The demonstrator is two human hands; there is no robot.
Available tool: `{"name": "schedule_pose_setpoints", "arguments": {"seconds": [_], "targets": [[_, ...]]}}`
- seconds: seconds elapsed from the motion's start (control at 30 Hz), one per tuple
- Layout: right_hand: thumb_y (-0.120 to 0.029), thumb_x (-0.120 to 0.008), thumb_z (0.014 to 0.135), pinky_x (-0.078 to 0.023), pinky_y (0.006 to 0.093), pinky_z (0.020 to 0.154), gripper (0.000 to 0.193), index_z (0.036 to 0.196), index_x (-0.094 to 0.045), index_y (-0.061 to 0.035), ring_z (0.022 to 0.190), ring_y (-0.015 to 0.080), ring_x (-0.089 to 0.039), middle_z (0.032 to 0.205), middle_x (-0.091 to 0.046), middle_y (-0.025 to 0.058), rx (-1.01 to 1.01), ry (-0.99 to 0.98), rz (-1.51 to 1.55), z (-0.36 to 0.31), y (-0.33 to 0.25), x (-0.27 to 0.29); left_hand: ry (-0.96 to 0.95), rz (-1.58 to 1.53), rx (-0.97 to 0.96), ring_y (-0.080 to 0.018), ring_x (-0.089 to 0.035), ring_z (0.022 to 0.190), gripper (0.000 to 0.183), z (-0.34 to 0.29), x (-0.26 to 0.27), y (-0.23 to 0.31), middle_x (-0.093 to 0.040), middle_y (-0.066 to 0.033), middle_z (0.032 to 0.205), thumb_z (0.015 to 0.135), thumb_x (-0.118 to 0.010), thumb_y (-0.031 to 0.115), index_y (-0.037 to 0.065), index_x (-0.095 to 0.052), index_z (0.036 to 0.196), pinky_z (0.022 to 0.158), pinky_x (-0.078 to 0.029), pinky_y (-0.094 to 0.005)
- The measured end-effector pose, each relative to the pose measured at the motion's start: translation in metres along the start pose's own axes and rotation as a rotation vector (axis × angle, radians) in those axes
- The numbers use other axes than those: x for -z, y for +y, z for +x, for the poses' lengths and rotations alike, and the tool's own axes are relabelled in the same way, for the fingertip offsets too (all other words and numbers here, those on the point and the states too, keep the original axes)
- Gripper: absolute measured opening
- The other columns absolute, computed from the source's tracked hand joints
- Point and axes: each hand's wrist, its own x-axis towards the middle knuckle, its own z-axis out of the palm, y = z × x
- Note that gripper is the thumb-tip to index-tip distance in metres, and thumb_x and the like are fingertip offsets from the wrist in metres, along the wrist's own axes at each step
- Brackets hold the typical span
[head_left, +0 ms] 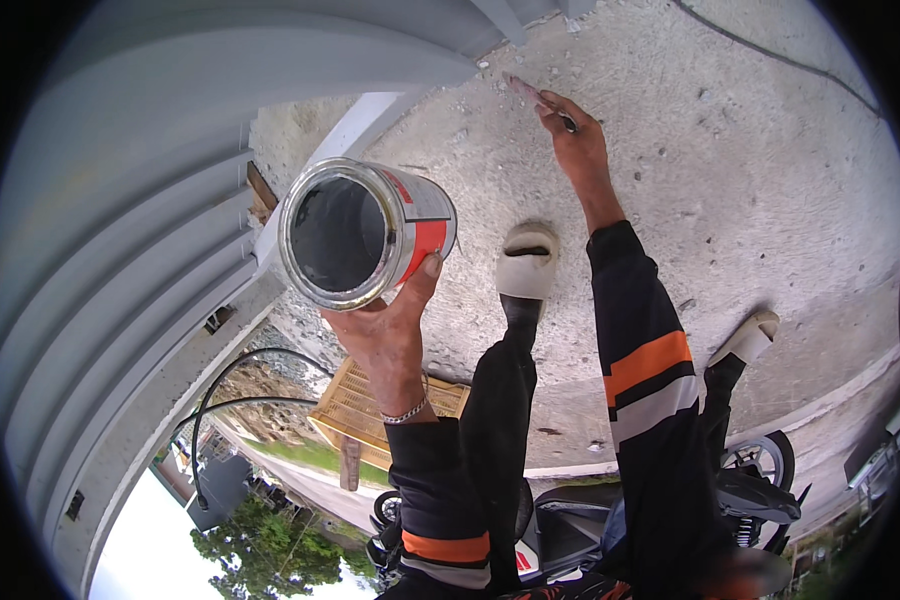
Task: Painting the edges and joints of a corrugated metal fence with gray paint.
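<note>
My left hand (385,335) grips an open paint can (422,212) round its side, thumb on the red and white label. The can is tilted so that its mouth faces me. Dark grey paint shows inside, and the rim is smeared. At the upper middle, my right hand (578,148) is closed round a paintbrush (522,90). The brush's bristle end points up and left, toward the lower edge of the grey metal panel (370,55). The brush is apart from the can. Whether its tip touches anything, I cannot tell.
Ribbed grey metal (120,330) fills the left side. Rough concrete floor (730,200) lies under my feet in light slip-on shoes (526,265). A yellow slatted crate (355,400) stands below my left hand. Motorcycles (580,505) are behind my legs. A black cable (780,55) crosses the upper right.
</note>
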Motion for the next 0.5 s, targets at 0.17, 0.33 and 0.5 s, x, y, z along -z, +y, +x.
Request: {"name": "schedule_pose_setpoints", "arguments": {"seconds": [0.17, 0.33, 0.5], "targets": [[-0.033, -0.069, 0.099, -0.043, 0.0538, 0.106, 0.038, 0.136, -0.070, -0.0358, 0.115, 0.0276, -0.070, 0.121, -0.077, 0.0036, 0.159, -0.187, -0.371, -0.018, -0.004, -0.020, -0.006, 0.025, 0.025, -0.0236, -0.062, 0.123, 0.090, -0.005, 0.011, 0.000, -0.059, -0.0157, 0.139, 0.070, -0.096, 0.002, -0.001, -0.047, 0.146, 0.110, -0.049, -0.0393], [-0.027, -0.066, 0.100, -0.036, 0.0555, 0.109, 0.046, 0.143, -0.064, -0.0421, 0.126, 0.0242, -0.063, 0.130, -0.074, -0.0009, 0.430, -0.269, -0.687, -0.016, -0.032, -0.023, 0.018, 0.110, -0.036, -0.0224, -0.062, 0.122, 0.097, -0.022, 0.026, -0.006, -0.058, -0.0152, 0.140, 0.070, -0.097, 0.010, -0.001, -0.041, 0.148, 0.106, -0.050, -0.0380], [-0.019, -0.063, 0.100, -0.045, 0.0500, 0.103, 0.039, 0.138, -0.070, -0.0262, 0.117, 0.0247, -0.068, 0.122, -0.076, 0.0046, 0.299, 0.021, -0.598, -0.026, -0.038, 0.023, 0.012, 0.082, 0.035, -0.0273, -0.057, 0.132, 0.113, -0.040, 0.038, -0.012, -0.054, -0.0148, 0.144, 0.069, -0.098, 0.018, 0.003, -0.031, 0.159, 0.113, -0.047, -0.0415]]}}
